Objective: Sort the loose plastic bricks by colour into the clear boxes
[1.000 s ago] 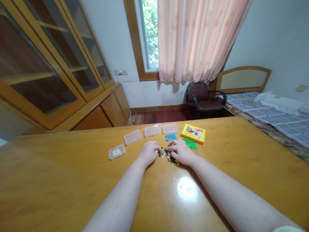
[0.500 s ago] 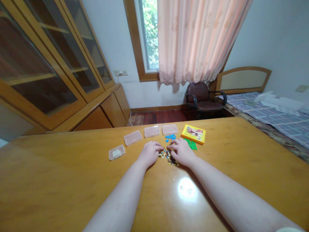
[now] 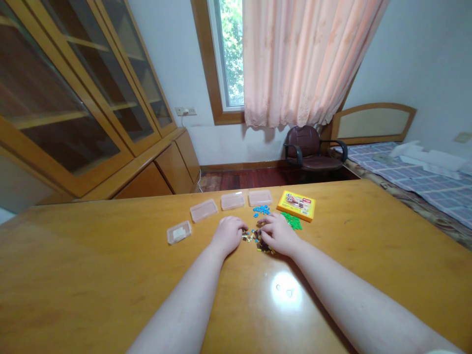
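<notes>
A loose pile of small toy building bricks (image 3: 264, 246), mostly brown, with some cream, yellow and blue ones, lies between my hands on the wooden table. At the pile's left edge is my left hand (image 3: 229, 235), its fingers bent and held together; what the tips grip, if anything, is hidden. My right hand (image 3: 279, 233) rests over the pile's right side, thumb and fingers apart, with the tips at the brown bricks. Behind the pile lie sorted blue bricks (image 3: 262, 210). Green bricks (image 3: 294, 221) are beyond my right hand, partly covered by it.
Several clear plastic boxes stand in an arc behind my hands; the leftmost box (image 3: 179, 232) has something whitish in it. A yellow box (image 3: 296, 205) with a printed picture lies at the back right. Past the table (image 3: 110, 275) are a chair (image 3: 309, 150) and a bed.
My fingertips have shifted slightly at the pile, the right hand's a little to the right and lower. A few brown bricks seem rearranged under them. The view has moved slightly.
</notes>
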### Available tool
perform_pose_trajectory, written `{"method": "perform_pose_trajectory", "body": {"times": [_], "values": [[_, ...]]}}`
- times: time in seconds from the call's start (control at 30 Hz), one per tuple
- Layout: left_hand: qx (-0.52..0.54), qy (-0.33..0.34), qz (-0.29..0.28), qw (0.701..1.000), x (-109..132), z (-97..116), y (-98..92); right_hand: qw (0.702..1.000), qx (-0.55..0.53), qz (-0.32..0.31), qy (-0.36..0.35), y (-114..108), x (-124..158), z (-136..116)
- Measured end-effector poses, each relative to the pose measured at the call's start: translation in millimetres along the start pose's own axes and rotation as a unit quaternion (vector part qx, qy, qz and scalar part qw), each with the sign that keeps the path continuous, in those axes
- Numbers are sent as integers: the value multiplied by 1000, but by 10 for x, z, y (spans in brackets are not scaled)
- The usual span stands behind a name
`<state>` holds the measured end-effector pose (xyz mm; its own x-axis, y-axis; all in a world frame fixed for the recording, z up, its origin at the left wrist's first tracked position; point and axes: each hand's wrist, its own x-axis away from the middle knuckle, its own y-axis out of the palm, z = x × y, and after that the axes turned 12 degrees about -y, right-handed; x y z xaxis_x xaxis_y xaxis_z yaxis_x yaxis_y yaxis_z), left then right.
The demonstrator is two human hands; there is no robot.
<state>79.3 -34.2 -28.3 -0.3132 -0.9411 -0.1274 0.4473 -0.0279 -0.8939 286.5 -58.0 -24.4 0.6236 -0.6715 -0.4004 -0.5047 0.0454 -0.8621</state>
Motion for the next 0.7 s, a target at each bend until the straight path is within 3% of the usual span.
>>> {"method": "perform_pose_trajectory", "body": {"times": [0.2,0.43,0.57,0.7], "values": [[-5,58,-4,998,20,-17,51,998,43,6,39,89,3,64],[-7,37,23,999,0,-74,128,999,27,23,27,80,3,66],[12,17,34,999,-8,-59,89,1000,19,-17,-7,60,13,32],[16,25,29,999,-2,-23,32,997,42,-58,30,95,24,29]]}}
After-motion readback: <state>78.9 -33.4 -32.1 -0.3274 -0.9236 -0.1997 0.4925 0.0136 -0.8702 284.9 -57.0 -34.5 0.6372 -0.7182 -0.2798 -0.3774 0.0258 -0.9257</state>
